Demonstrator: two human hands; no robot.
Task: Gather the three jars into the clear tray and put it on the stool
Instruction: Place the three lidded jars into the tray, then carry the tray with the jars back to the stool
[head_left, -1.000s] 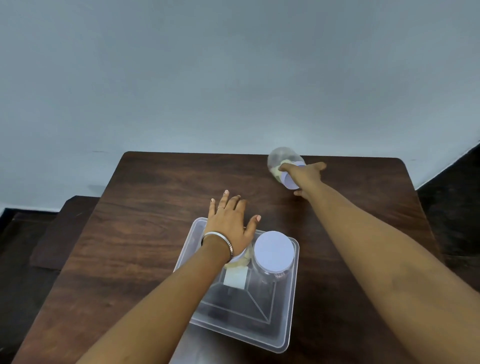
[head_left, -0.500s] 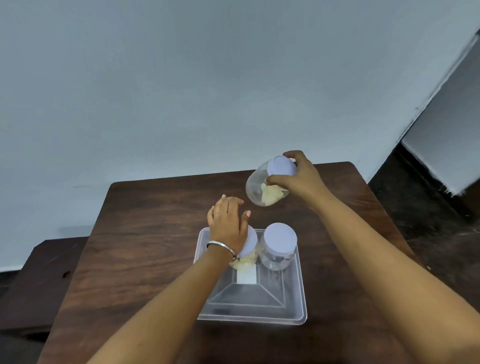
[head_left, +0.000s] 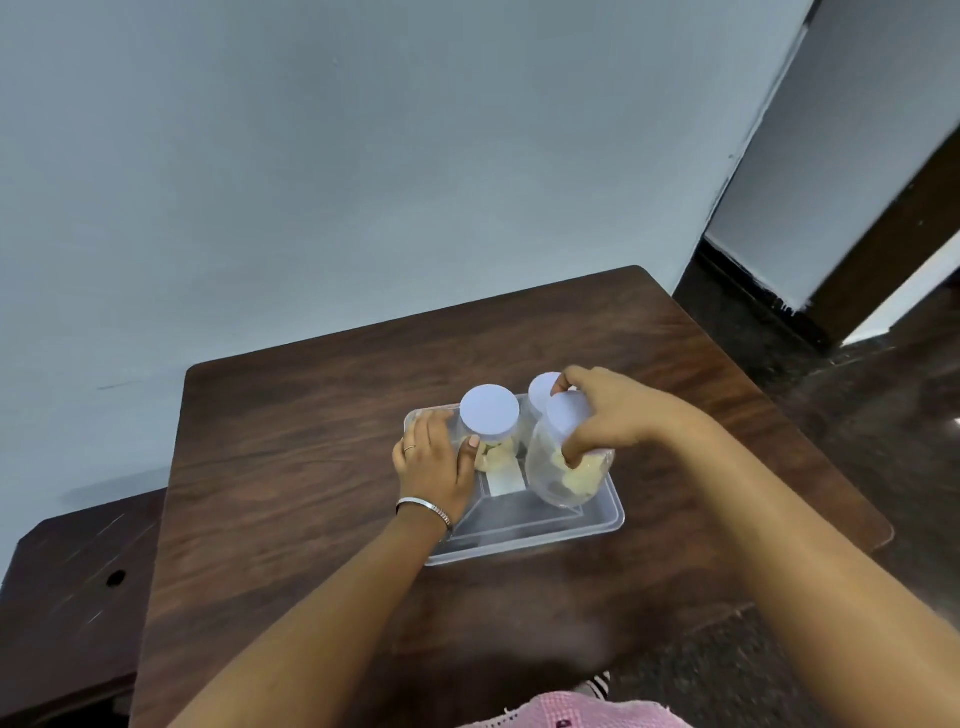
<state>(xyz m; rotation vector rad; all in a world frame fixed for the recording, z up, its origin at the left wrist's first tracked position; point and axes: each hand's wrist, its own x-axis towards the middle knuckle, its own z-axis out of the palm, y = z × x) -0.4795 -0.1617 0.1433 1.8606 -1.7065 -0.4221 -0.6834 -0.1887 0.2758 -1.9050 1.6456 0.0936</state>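
A clear plastic tray (head_left: 524, 540) lies in the middle of the dark wooden table (head_left: 291, 447). Two clear jars with pale lids stand in its far part: one at the left (head_left: 489, 418), one at the back right (head_left: 540, 388), mostly hidden. My right hand (head_left: 608, 415) grips a third jar (head_left: 558, 473) with yellowish contents, held tilted just over the tray's right half. My left hand (head_left: 434, 467) rests on the tray's left rim, thumb touching the left jar.
A dark wooden stool (head_left: 67, 587) with a small hole in its top stands low at the left of the table. A blue-grey wall rises behind. Dark floor and a doorway lie at the right. Pink cloth (head_left: 561, 714) shows at the bottom edge.
My right hand has carried the third jar from above the table's far side down into the tray's right half. My left hand slid off the left jar's lid to the tray's left rim.
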